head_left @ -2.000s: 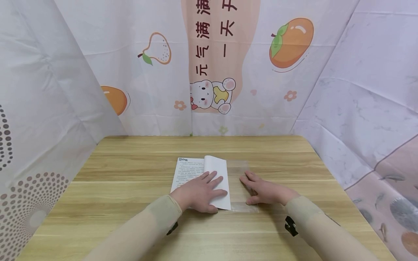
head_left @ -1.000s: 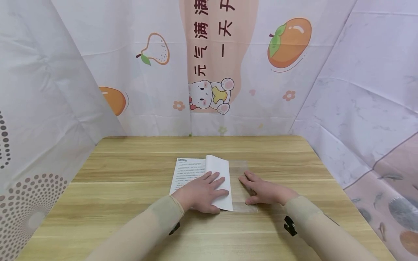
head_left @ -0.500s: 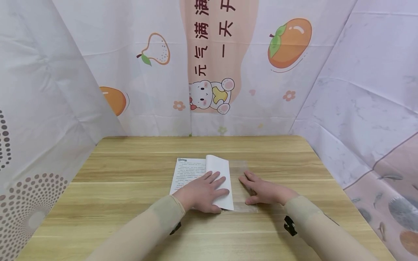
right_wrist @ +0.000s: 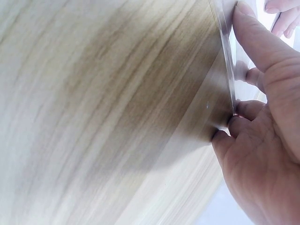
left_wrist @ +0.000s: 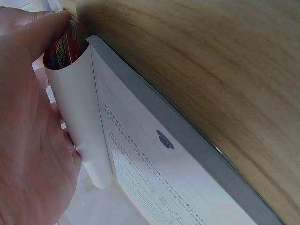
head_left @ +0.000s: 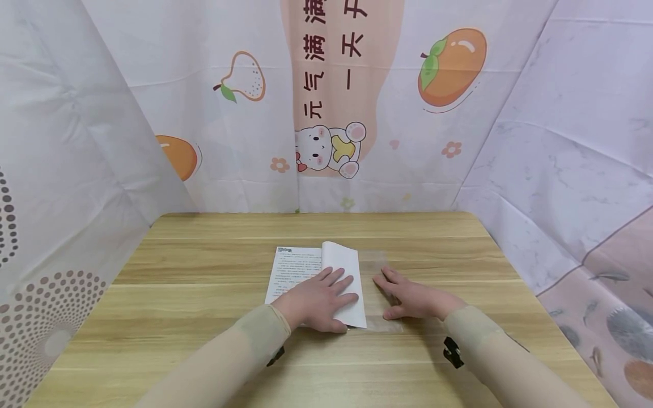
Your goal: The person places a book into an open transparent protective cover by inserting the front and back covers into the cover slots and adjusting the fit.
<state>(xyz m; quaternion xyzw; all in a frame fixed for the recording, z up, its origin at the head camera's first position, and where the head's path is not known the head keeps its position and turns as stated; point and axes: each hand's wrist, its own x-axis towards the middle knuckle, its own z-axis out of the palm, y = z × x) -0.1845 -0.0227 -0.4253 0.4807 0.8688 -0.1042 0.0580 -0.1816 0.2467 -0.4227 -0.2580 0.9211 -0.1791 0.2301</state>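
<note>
Curled page point(head_left: 342, 258) edged right; left hand point(head_left: 320, 302) hides lower part.

Long beige sleeves point(head_left: 219, 360) end in greyish-green cuffs point(head_left: 259, 333), with small black fittings point(head_left: 453, 352) showing just beneath them.

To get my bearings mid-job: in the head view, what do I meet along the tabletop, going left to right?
Printed book page, curled white flap, clear plastic sheet, right hand. Left out: left hand, which overlaps page and flap.
</note>
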